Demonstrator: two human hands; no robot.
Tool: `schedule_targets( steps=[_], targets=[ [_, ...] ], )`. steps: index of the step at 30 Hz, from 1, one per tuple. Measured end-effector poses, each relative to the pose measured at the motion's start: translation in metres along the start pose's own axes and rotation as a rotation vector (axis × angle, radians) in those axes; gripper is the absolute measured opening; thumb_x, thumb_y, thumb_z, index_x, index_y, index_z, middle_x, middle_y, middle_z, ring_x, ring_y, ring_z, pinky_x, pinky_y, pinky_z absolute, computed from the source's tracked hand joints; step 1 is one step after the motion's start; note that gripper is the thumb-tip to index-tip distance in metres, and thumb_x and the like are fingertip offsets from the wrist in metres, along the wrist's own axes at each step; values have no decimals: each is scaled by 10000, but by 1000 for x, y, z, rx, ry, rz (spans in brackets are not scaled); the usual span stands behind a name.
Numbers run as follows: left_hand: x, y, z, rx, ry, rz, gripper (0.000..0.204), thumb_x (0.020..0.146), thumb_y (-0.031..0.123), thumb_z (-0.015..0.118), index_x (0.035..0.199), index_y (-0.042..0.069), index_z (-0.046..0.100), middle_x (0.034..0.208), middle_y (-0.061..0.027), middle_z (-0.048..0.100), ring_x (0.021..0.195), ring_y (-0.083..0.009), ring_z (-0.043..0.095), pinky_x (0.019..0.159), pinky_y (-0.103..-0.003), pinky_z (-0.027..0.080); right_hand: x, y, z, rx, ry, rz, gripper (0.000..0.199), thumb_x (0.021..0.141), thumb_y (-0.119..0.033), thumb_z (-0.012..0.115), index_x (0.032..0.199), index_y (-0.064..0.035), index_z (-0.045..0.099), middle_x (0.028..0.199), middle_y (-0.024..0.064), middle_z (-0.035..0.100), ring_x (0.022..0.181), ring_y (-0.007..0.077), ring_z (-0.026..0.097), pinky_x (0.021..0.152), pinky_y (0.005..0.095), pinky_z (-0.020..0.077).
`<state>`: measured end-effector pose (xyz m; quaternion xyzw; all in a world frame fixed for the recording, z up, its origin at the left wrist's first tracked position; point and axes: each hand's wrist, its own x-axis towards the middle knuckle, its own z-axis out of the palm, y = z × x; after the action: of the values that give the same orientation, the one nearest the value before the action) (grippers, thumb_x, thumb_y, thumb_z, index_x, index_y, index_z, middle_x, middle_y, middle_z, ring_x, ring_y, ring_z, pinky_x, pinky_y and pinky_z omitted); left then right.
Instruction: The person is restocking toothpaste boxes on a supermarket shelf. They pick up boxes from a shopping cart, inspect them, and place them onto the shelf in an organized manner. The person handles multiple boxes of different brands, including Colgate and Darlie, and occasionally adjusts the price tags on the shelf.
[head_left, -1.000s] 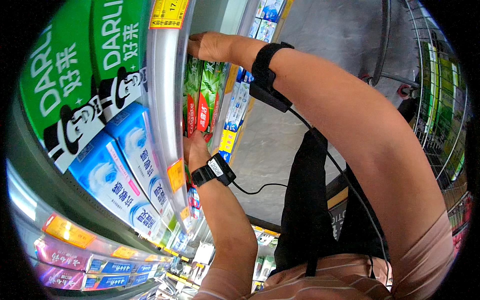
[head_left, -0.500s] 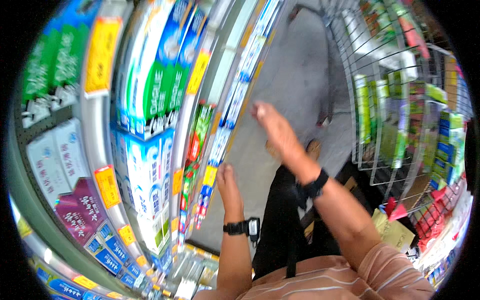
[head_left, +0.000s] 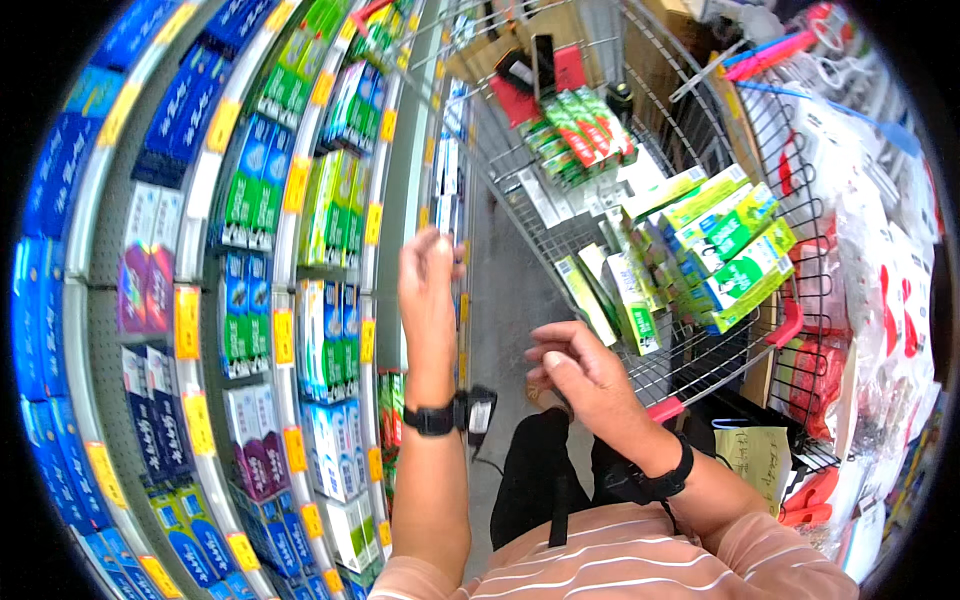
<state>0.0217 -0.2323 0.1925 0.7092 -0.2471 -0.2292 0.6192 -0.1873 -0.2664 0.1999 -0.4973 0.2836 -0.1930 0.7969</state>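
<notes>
My left hand (head_left: 428, 275) is raised beside the shelves, its fingers loosely bent and nothing visible in it. To its left stand toothpaste boxes (head_left: 328, 340) in blue, white and green, with yellow-green boxes (head_left: 333, 210) above them. My right hand (head_left: 582, 368) hovers before my body near the shopping cart (head_left: 715, 375), fingers apart and holding nothing. Inside the cart lie several green and yellow toothpaste boxes (head_left: 735, 250). A bundle of red, white and green boxes (head_left: 590, 130) sits farther up in it. Both wrists wear black bands.
Price tags (head_left: 187, 322) line the shelf edges on the left. The cart's red corner piece (head_left: 787, 325) is near my right side. Plastic-wrapped goods (head_left: 890, 290) hang on the right, with a handwritten yellow paper (head_left: 755, 462) below. Grey floor (head_left: 492, 270) shows between shelf and cart.
My view has swung, so the cart now appears nearer and closer to the middle. The left hand appears higher, the right hand lower. Neither hand has visibly picked anything up.
</notes>
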Motion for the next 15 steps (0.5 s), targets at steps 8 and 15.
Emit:
schedule_targets(
  steps=[8, 15],
  targets=[
    [185, -9, 167, -91, -244, -197, 423, 875, 383, 662, 1078, 26, 561, 899, -66, 546, 833, -208, 584, 660, -364, 504, -9, -21, -59, 78, 288, -38, 318, 990, -169, 494, 1261, -1, 494, 1056, 110, 611, 867, 140, 622, 771, 282, 512],
    [190, -126, 261, 63, -254, -671, 444, 882, 301, 527, 1118, -74, 565, 1019, -202, 620, 941, -368, 588, 793, -453, 442, -12, -20, -83, 88, 569, 15, 294, 986, -133, 490, 1248, -1, 497, 1042, 126, 611, 844, 140, 618, 765, 288, 517]
  ],
)
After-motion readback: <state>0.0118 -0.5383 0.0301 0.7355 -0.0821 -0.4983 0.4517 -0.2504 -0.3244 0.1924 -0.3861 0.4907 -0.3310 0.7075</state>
